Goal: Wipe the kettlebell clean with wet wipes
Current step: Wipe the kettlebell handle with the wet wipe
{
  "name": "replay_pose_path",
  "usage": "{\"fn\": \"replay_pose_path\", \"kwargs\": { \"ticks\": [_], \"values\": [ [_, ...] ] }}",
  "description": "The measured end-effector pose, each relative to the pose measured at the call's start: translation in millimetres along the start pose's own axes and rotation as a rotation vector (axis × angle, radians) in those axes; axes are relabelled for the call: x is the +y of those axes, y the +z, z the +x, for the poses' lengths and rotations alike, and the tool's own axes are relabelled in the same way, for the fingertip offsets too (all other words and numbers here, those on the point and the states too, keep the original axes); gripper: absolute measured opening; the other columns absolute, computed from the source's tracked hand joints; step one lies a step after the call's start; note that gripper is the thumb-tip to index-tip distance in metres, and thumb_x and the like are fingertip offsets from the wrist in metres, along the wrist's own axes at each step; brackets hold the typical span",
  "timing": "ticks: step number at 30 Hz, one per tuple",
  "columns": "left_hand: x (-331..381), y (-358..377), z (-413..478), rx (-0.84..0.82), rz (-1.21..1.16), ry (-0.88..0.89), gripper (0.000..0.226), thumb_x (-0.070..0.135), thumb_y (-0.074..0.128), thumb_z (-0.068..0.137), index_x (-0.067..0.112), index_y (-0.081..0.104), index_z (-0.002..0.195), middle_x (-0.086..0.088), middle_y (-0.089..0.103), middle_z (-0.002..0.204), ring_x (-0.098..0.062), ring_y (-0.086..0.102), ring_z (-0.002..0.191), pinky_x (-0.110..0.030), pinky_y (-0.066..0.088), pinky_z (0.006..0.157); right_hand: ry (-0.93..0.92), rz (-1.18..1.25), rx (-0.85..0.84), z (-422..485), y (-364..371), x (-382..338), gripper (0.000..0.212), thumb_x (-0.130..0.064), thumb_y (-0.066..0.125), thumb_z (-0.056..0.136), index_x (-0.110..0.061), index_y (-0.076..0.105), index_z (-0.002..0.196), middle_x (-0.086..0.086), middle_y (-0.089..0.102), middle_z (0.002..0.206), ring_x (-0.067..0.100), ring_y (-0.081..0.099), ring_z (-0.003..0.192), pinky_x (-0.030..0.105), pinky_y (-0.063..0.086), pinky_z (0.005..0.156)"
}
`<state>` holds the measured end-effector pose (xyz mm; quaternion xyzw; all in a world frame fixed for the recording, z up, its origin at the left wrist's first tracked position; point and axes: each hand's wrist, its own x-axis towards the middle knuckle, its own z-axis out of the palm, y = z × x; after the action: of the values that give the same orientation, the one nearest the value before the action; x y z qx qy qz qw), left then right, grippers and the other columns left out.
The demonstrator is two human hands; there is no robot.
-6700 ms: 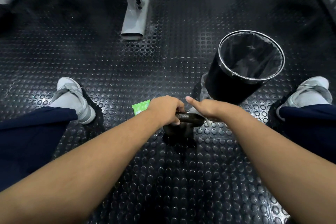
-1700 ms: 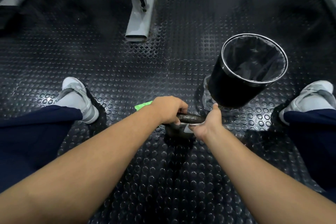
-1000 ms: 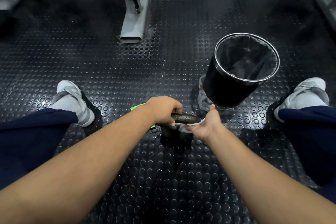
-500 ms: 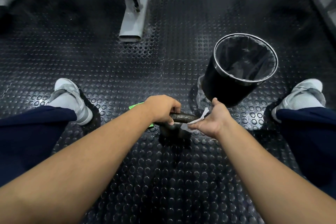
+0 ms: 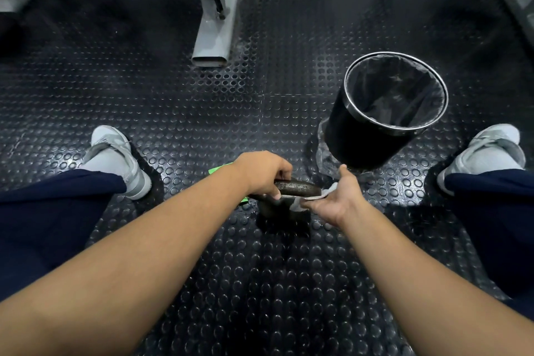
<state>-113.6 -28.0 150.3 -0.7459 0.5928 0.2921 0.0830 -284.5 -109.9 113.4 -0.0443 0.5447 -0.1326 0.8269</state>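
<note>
A dark, worn kettlebell stands on the studded rubber floor between my feet. My left hand is closed around the left end of its handle. My right hand is turned palm up at the handle's right end and holds a white wet wipe against the metal. The bell's body is mostly hidden under both hands. A green wipes pack lies on the floor behind my left wrist, largely covered by it.
A black bin with a chrome rim and dark liner stands just right of the kettlebell. A grey machine leg reaches the floor farther ahead. My two grey shoes flank the spot.
My right hand has rolled from over the handle's right end to palm up beneath it, carrying the wipe along. The left hand's grip has stayed put.
</note>
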Motion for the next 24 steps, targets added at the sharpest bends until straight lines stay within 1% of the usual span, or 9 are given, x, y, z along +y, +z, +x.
{"fn": "replay_pose_path", "kwargs": {
  "ticks": [3,7,9,12,13,15,17,21,24],
  "values": [
    [1,-1,-1,-0.003,-0.001,0.001,0.045,0.041,0.086,0.079,0.037,0.065,0.118,0.015,0.066,0.119,-0.015,0.06,0.105,-0.031,0.045,0.076,0.031,0.005,0.006,-20,7,-13,0.073,-0.061,0.04,0.103,0.003,0.046,0.139,0.034,0.059,0.127,0.048,0.057,0.12,0.068,0.039,0.097],
    [2,-2,-2,-0.009,0.005,-0.003,0.043,0.04,0.085,0.08,0.038,0.064,0.118,0.015,0.066,0.119,-0.016,0.061,0.109,-0.033,0.048,0.079,0.015,-0.043,0.046,-32,12,-16,0.071,-0.056,0.039,0.106,0.002,0.038,0.146,0.028,0.049,0.144,0.047,0.048,0.135,0.064,0.03,0.114],
    [3,-1,-2,-0.008,0.009,-0.005,0.044,0.04,0.085,0.08,0.038,0.064,0.119,0.014,0.066,0.12,-0.016,0.061,0.109,-0.034,0.049,0.079,0.004,-0.061,0.047,-21,11,-12,0.072,-0.058,0.041,0.104,-0.001,0.038,0.148,0.026,0.051,0.144,0.045,0.053,0.131,0.062,0.033,0.114],
    [3,-1,-2,-0.006,0.003,-0.009,0.044,0.04,0.086,0.079,0.038,0.064,0.117,0.015,0.067,0.118,-0.015,0.061,0.105,-0.033,0.049,0.079,-0.034,-0.095,0.055,-4,9,4,0.079,-0.069,0.048,0.095,-0.006,0.049,0.142,0.023,0.066,0.129,0.04,0.068,0.111,0.055,0.039,0.113],
    [2,-1,-2,-0.005,-0.002,-0.01,0.044,0.04,0.086,0.078,0.039,0.065,0.116,0.015,0.067,0.117,-0.014,0.061,0.104,-0.033,0.049,0.079,-0.056,-0.121,0.075,0,7,12,0.08,-0.072,0.05,0.093,-0.006,0.052,0.137,0.022,0.069,0.124,0.038,0.07,0.108,0.051,0.044,0.111],
    [2,0,-1,-0.005,-0.006,-0.012,0.044,0.039,0.087,0.078,0.039,0.065,0.116,0.016,0.068,0.115,-0.014,0.063,0.105,-0.033,0.049,0.078,-0.08,-0.164,0.111,7,2,24,0.085,-0.077,0.056,0.086,-0.008,0.052,0.135,0.02,0.071,0.122,0.035,0.072,0.107,0.04,0.057,0.09],
    [2,0,-1,0.003,-0.011,-0.014,0.044,0.039,0.087,0.078,0.038,0.066,0.116,0.016,0.068,0.115,-0.015,0.063,0.105,-0.032,0.048,0.077,-0.09,-0.153,0.111,5,3,29,0.085,-0.077,0.055,0.086,-0.01,0.05,0.137,0.02,0.07,0.124,0.035,0.073,0.104,0.038,0.057,0.074],
    [2,1,0,0.003,-0.003,-0.018,0.044,0.039,0.087,0.078,0.039,0.065,0.117,0.016,0.068,0.116,-0.014,0.062,0.105,-0.031,0.045,0.076,-0.08,-0.02,0.009,1,4,13,0.084,-0.073,0.046,0.094,-0.004,0.048,0.142,0.026,0.066,0.126,0.044,0.069,0.108,0.056,0.053,0.088],
    [2,0,-1,-0.005,-0.005,-0.023,0.044,0.04,0.086,0.079,0.039,0.065,0.118,0.016,0.067,0.116,-0.014,0.061,0.103,-0.034,0.05,0.08,-0.014,0.075,-0.006,-5,6,2,0.079,-0.068,0.047,0.097,-0.005,0.043,0.143,0.03,0.06,0.134,0.05,0.064,0.115,0.063,0.049,0.1]
  ]
}}
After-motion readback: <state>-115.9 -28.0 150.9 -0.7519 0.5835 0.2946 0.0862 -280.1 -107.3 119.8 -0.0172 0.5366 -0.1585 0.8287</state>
